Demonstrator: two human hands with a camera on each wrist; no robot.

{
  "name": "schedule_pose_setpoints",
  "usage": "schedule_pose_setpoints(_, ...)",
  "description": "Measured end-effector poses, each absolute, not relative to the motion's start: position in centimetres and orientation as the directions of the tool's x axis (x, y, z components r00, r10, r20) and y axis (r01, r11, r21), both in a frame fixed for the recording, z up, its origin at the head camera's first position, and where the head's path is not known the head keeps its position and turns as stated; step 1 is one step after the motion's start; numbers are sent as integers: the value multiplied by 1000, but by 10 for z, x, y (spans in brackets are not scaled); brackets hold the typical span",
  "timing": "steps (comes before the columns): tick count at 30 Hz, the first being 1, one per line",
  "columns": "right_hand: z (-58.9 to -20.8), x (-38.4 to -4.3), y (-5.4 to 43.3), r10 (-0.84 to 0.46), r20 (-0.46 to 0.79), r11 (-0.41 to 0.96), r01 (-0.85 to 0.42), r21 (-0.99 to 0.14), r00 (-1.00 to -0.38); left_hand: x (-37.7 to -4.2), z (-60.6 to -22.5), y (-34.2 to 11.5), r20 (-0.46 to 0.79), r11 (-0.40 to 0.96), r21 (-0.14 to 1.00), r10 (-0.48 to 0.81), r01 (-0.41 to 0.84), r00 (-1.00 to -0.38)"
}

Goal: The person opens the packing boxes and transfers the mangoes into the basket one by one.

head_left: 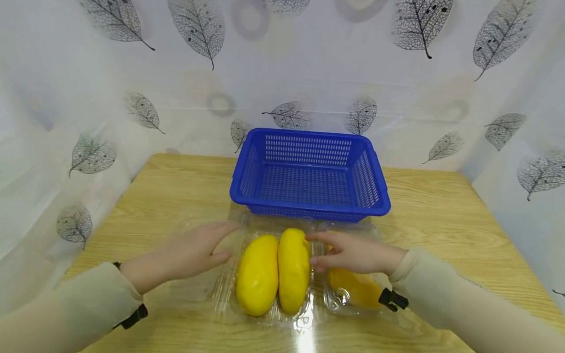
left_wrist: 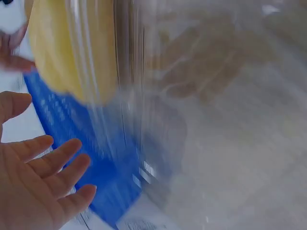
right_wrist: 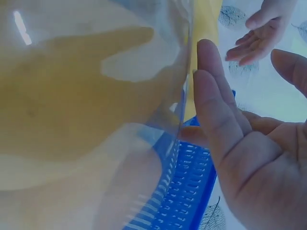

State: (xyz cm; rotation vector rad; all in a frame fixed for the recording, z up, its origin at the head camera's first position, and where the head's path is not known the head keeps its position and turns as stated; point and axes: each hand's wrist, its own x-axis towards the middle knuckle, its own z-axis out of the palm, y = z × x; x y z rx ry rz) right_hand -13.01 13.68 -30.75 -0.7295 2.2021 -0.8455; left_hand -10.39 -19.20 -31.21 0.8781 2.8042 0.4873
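Observation:
Two smooth, oblong yellow fruits like mangoes lie side by side in a clear plastic clamshell box. My left hand hovers left of the plumper fruit, above the clear lid folded out to that side. Its fingers are spread and relaxed, holding nothing, as the left wrist view also shows. At the slimmer fruit's right side is my right hand, fingertips right at its edge, fingers extended without gripping. Beneath that hand, a second clear box contains another yellow fruit, partly hidden.
Behind the boxes, a blue slotted plastic basket stands on the wooden table with nothing inside it. A white curtain with a leaf print surrounds the table at the back and sides.

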Motion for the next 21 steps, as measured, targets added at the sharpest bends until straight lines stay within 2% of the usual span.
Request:
schedule_pose_setpoints(4, -308, -119, 137, -712, -315, 625, -363, -691, -628, -94, -327, -171, -79, 776, 188, 623, 603, -778)
schedule_pose_setpoints(8, -309, -109, 134, -744, -276, 618, -470, -630, -608, -90, -335, -160, -136, 811, 77, 585, 580, -800)
schedule_pose_setpoints(14, -313, -100, 130, -765, -262, 630, -598, -495, -588, -90, -337, -143, -236, 848, 81, 527, 524, -816)
schedule_pose_setpoints(18, -317, -97, 129, -761, -271, 637, -603, -479, -589, -87, -337, -132, -303, 875, 96, 479, 474, -824)
schedule_pose_setpoints(21, -316, -96, 130, -752, -294, 650, -592, -475, -590, -86, -338, -128, -284, 877, 110, 479, 468, -830)
